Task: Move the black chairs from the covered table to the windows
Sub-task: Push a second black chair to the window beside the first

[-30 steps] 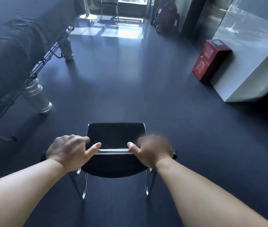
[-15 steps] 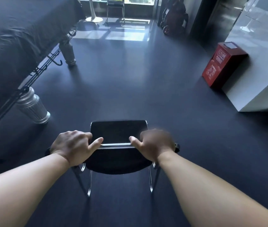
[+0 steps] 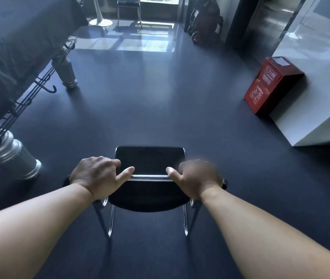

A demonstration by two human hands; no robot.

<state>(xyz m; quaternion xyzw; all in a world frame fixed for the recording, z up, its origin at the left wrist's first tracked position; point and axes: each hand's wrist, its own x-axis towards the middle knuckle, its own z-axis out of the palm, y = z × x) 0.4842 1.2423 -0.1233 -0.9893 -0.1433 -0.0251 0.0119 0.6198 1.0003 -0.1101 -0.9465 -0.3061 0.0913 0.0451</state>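
Observation:
A black chair (image 3: 150,160) with chrome legs is right in front of me, seen from behind and above, its seat facing away. My left hand (image 3: 97,174) grips the left end of its backrest top. My right hand (image 3: 197,177) grips the right end. A chrome bar of the backrest shows between my thumbs. The covered table (image 3: 15,37), under a dark cloth, runs along the left. The windows (image 3: 150,0) are far ahead at the top, with another chair (image 3: 129,9) standing before them.
Two silver table legs (image 3: 13,156) stand at the left, with black hooks and rods under the table edge. A red box (image 3: 271,83) sits on the floor against a white wall at the right. A red wheeled cart (image 3: 204,19) and a white pedestal base (image 3: 99,21) are near the windows.
I have carried the chair forward along the table toward the windows. The table legs, red box and sunlit floor patch have drawn nearer. Both hands keep the same grip.

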